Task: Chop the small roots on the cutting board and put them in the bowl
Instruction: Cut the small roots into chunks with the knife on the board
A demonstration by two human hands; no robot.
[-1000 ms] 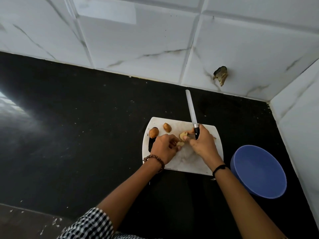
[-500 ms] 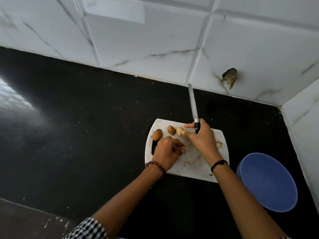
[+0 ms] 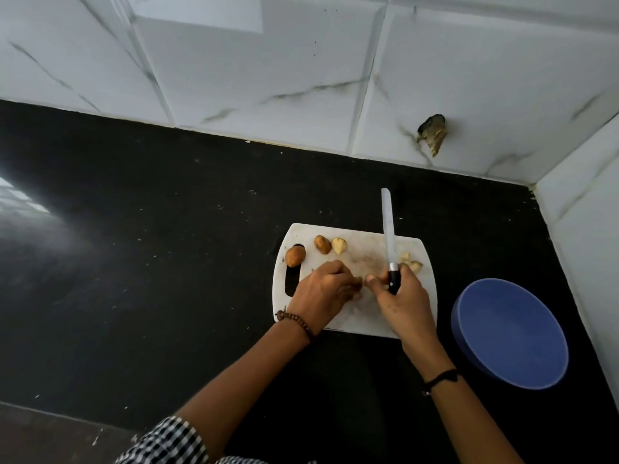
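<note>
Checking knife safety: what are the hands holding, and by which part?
The right hand grips the knife by its black handle; whether the left hand holds anything cannot be told.

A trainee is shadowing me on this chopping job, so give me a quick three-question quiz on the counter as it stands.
1. True or false: the bowl already holds chopped root.
2. Which hand holds the knife? A) left B) right C) neither
3. Fill in: the cut pieces on the board lie to the ___ of the knife.

Key: 1 false, it looks empty; 2 B, the right hand; 3 right.
</note>
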